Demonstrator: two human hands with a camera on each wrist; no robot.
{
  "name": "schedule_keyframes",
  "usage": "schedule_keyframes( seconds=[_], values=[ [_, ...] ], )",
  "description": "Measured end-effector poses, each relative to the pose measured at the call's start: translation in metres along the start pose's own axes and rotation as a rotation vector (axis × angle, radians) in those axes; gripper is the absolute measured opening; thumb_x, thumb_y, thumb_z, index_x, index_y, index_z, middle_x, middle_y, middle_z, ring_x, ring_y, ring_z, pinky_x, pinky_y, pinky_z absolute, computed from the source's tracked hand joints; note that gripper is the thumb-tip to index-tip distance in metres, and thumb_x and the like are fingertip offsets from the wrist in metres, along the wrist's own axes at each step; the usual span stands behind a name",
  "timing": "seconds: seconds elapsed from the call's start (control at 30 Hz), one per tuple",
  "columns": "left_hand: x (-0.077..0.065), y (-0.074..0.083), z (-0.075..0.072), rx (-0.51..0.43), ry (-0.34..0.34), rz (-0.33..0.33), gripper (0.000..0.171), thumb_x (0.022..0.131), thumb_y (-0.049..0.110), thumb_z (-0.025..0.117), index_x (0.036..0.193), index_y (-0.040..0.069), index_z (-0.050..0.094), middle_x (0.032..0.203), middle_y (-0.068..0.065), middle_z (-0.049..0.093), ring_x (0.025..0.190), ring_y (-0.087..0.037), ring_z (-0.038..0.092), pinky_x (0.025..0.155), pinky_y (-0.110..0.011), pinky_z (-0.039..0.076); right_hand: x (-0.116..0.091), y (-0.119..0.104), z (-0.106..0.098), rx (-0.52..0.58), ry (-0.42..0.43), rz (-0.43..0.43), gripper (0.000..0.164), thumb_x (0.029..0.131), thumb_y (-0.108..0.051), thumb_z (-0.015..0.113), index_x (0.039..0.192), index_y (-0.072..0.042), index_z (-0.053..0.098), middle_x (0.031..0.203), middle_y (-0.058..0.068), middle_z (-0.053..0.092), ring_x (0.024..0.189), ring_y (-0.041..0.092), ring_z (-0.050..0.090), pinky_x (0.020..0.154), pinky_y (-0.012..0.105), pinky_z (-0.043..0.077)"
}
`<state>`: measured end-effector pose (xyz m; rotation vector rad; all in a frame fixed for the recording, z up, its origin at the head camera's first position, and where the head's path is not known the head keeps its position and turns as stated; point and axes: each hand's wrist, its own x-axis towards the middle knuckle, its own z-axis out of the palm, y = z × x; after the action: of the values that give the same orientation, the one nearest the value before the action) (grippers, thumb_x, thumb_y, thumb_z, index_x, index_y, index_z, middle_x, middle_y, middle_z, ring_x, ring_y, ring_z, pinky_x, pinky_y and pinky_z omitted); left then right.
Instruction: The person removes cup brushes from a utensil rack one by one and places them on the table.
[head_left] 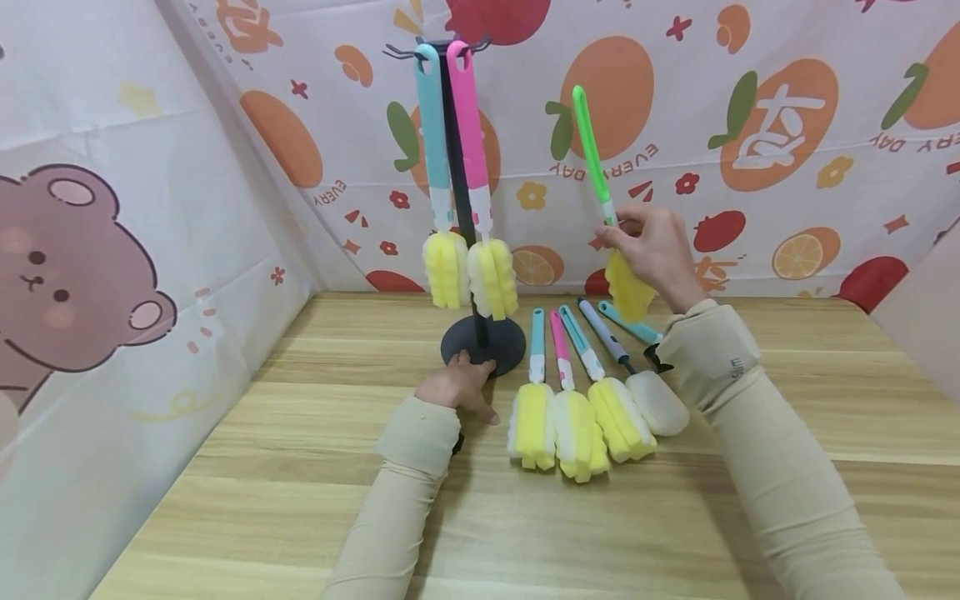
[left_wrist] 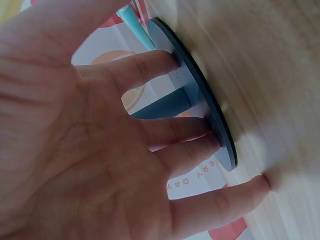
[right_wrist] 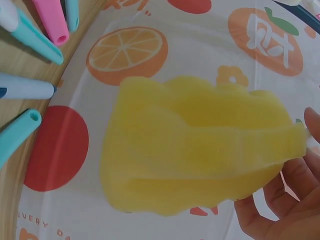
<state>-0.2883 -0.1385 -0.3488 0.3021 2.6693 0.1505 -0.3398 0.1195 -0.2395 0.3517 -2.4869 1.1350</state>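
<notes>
My right hand (head_left: 651,248) pinches a green-handled sponge brush (head_left: 590,146) above the back of the table, its handle pointing up. That brush's yellow sponge head (right_wrist: 200,145) fills the right wrist view. With fingers spread, my left hand (head_left: 459,385) touches the round black base (head_left: 507,343) of a hook stand; in the left wrist view several fingertips rest on the base (left_wrist: 212,100) and one on the table. From the stand's hooks hang a teal-handled sponge brush (head_left: 432,125) and a pink-handled sponge brush (head_left: 468,117), heads down.
Several brushes lie right of the stand: a teal one (head_left: 537,337), a pink one (head_left: 561,346), a second teal one (head_left: 581,337) and a grey-handled one (head_left: 604,332). Another teal handle (head_left: 628,322) lies partly behind my right wrist. A printed cloth (head_left: 330,250) backs the wooden table (head_left: 300,467).
</notes>
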Motion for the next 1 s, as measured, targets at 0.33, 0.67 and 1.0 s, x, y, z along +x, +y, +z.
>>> schedule_keyframes(
  seconds=[0.33, 0.67, 1.0],
  values=[
    [0.0, 0.0, -0.001, -0.004, -0.005, -0.009, 0.089, 0.072, 0.044, 0.073, 0.143, 0.018, 0.026, 0.144, -0.027, 0.011, 0.13, -0.038, 0.008, 0.095, -0.057, 0.031, -0.001, 0.004, -0.008, -0.053, -0.077, 0.066, 0.027, 0.084, -0.025, 0.064, 0.103, -0.006, 0.066, 0.089, 0.014, 0.064, 0.081, 0.026, 0.051, 0.07, 0.04, 0.047],
    [0.0, 0.0, 0.001, 0.0, -0.007, -0.01, 0.089, 0.071, 0.044, 0.073, 0.143, 0.017, 0.026, 0.144, -0.028, 0.011, 0.129, -0.038, 0.009, 0.095, -0.057, 0.031, -0.002, 0.012, -0.01, -0.066, -0.127, 0.08, 0.033, 0.082, -0.029, 0.066, 0.102, -0.003, 0.066, 0.089, 0.015, 0.065, 0.079, 0.026, 0.052, 0.067, 0.038, 0.047],
    [-0.001, 0.001, 0.0, 0.007, -0.004, -0.007, 0.09, 0.072, 0.044, 0.073, 0.143, 0.017, 0.025, 0.144, -0.028, 0.011, 0.129, -0.038, 0.009, 0.096, -0.057, 0.031, -0.004, 0.017, -0.013, -0.114, -0.159, 0.115, 0.035, 0.08, -0.028, 0.068, 0.106, -0.005, 0.066, 0.092, 0.013, 0.064, 0.077, 0.026, 0.052, 0.068, 0.039, 0.049]
  ],
)
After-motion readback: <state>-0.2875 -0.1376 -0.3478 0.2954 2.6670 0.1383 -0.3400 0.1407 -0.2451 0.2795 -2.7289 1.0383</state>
